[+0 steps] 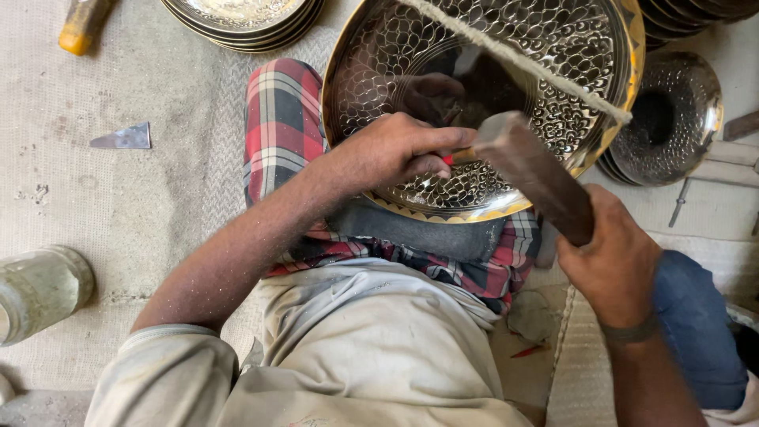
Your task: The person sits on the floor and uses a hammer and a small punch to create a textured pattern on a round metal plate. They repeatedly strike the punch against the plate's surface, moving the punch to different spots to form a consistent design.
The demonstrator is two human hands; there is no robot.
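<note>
Dusty off-white shirt w/ sleeves pushed up past the elbows, red/white/dark plaid wrap (282,119) over the lap & legs, thin dark band (630,330) on right wrist, forearms bare otherwise.

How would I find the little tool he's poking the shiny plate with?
Start at the big patterned metal plate propped on the person's checked lap. The left hand rests against its lower rim, pinching a thin punch. It shows a red and yellow bit at the fingertips, unlike the chunky dark hammer in the right hand just above it.
</note>
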